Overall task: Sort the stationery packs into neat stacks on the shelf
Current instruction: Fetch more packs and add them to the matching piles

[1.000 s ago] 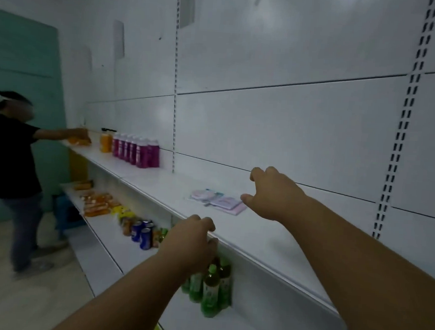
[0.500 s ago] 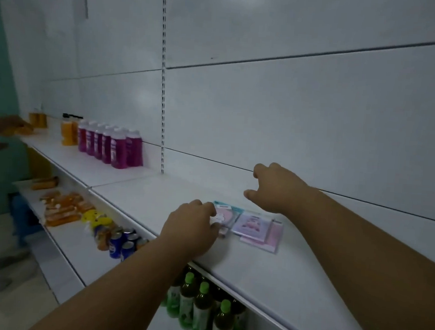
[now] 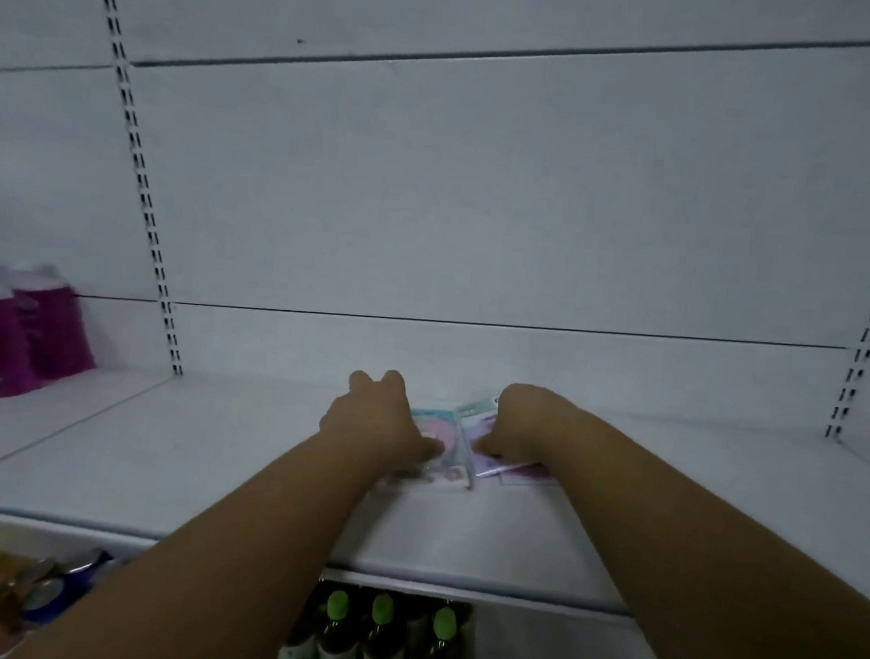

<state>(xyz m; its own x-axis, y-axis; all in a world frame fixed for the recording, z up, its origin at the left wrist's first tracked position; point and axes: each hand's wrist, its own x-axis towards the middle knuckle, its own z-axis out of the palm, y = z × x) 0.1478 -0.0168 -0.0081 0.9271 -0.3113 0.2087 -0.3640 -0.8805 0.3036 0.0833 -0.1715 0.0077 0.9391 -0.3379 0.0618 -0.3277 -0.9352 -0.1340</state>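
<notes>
Flat stationery packs lie in the middle of the white shelf point(image 3: 207, 467). A pack with a pink disc and light blue header point(image 3: 441, 437) sits under my left hand point(image 3: 380, 423), whose curled fingers press down on it. Beside it, purple-pink packs point(image 3: 515, 471) overlap one another, and my right hand point(image 3: 524, 423) rests on them with fingers bent down. Both hands cover much of the packs. Whether either hand grips a pack or only touches it is unclear.
Magenta bottles point(image 3: 16, 331) stand at the shelf's left end. Green-capped bottles point(image 3: 380, 639) fill the lower shelf below my arms, and colourful cans and packets point(image 3: 2, 592) lie at lower left. A white back panel with slotted uprights point(image 3: 139, 180) rises behind.
My view swung right and closer to the shelf; the other person is out of sight. Both hands came down from hovering onto the stationery packs.
</notes>
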